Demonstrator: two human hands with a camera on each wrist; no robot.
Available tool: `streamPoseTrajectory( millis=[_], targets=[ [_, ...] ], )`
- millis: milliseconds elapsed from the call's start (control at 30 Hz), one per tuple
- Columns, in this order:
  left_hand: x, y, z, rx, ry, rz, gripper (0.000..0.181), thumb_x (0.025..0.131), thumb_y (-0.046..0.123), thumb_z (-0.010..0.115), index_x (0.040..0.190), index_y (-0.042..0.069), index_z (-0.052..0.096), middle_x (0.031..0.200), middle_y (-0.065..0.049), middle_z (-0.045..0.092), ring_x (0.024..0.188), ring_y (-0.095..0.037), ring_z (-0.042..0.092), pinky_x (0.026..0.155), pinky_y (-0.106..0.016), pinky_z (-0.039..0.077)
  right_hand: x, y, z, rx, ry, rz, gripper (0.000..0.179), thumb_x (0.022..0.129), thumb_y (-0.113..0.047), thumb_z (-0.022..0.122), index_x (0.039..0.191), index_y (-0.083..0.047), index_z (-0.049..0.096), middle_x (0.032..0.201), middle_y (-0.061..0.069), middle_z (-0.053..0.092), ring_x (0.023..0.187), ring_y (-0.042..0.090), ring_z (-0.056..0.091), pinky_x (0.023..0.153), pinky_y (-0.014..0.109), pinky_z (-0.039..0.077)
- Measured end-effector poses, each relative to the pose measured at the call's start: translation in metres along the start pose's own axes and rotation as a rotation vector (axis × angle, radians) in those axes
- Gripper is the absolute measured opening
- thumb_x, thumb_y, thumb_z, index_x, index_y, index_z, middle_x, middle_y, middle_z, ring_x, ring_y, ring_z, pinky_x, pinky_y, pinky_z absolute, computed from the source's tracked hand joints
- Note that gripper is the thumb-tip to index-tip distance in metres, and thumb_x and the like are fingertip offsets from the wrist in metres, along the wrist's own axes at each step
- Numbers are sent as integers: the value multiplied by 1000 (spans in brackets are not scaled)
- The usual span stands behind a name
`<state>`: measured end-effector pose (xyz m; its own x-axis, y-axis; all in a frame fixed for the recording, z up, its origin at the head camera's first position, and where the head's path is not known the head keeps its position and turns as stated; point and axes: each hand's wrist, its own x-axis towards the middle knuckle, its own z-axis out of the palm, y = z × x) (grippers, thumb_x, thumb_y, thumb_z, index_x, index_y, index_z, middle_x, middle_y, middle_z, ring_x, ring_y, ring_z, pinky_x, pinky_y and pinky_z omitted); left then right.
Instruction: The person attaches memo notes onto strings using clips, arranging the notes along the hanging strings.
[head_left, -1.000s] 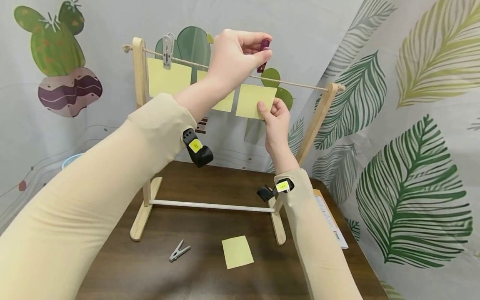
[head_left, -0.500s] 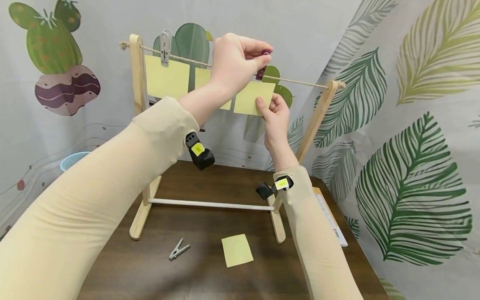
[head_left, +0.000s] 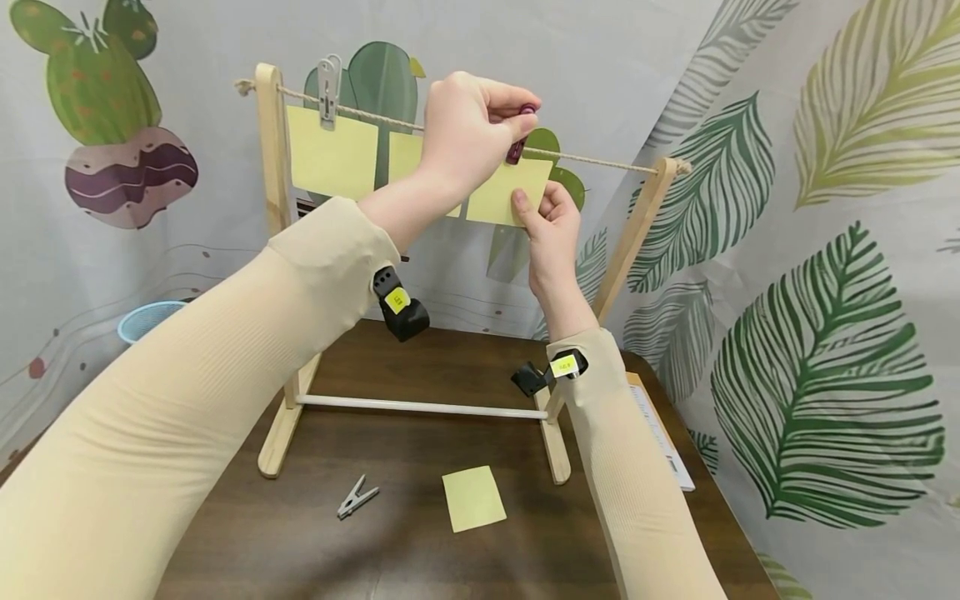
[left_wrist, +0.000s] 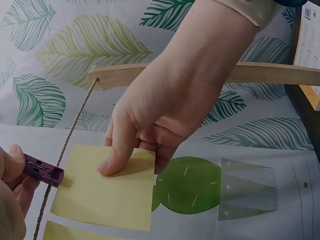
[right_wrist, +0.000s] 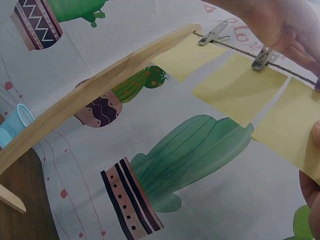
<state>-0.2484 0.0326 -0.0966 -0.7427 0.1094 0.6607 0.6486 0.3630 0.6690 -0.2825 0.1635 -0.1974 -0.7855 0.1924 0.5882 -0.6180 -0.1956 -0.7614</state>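
My left hand [head_left: 468,125] pinches a dark purple clothespin [head_left: 517,142] over the rope [head_left: 600,162]. In the left wrist view, the clothespin's [left_wrist: 44,171] tip crosses the rope and overlaps the edge of a yellow sticky note [left_wrist: 105,192]. My right hand [head_left: 555,237] holds that note by its lower right corner, thumb in front and fingers behind. Two more yellow notes hang to the left, the nearer one partly hidden by my left arm. Grey clothespins grip them to the rope; one clothespin [head_left: 327,92] shows in the head view, another clothespin [right_wrist: 261,59] in the right wrist view.
A wooden frame [head_left: 272,150] with a white crossbar [head_left: 420,407] stands on the brown table [head_left: 405,550]. In front lie a loose grey clothespin [head_left: 357,498] and a yellow note [head_left: 474,498]. A blue mesh basket [head_left: 148,321] is at left, papers [head_left: 660,429] at right.
My left hand has lowered the purple clothespin onto the rope and the top edge of the note. My right hand has raised the note slightly and still holds its corner.
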Motion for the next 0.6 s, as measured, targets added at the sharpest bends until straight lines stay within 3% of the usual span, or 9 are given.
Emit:
streamPoseTrajectory(
  millis=[267, 367, 433, 600],
  targets=[
    [0, -2, 0, 9, -19, -23, 19, 92, 17, 69, 109, 12, 76, 102, -1, 76, 83, -4, 72, 82, -11, 49, 0, -3, 1, -2, -7, -5, 13, 93, 2, 61, 91, -11, 59, 82, 1, 70, 73, 5, 65, 68, 19, 50],
    [0, -2, 0, 23, -25, -24, 21, 92, 18, 70, 111, 14, 76, 102, 1, 76, 85, -3, 72, 97, -6, 37, 0, -3, 1, -5, -6, -5, 13, 93, 2, 61, 91, -11, 59, 82, 1, 70, 73, 5, 65, 68, 19, 50],
    [0, -3, 0, 44, -33, -23, 22, 92, 20, 70, 112, 16, 75, 102, 3, 76, 83, -2, 72, 107, -6, 24, 0, -4, 1, -8, -6, -6, 13, 93, 1, 61, 91, -11, 58, 81, -2, 70, 73, 4, 65, 68, 19, 50],
    [0, -4, 0, 81, -46, -31, 25, 92, 24, 70, 116, 20, 74, 103, 6, 75, 82, 2, 71, 117, -16, 4, 1, -4, 0, -9, -5, -4, 13, 94, 2, 60, 91, -11, 58, 78, -6, 68, 73, 4, 65, 68, 19, 50]
  ],
)
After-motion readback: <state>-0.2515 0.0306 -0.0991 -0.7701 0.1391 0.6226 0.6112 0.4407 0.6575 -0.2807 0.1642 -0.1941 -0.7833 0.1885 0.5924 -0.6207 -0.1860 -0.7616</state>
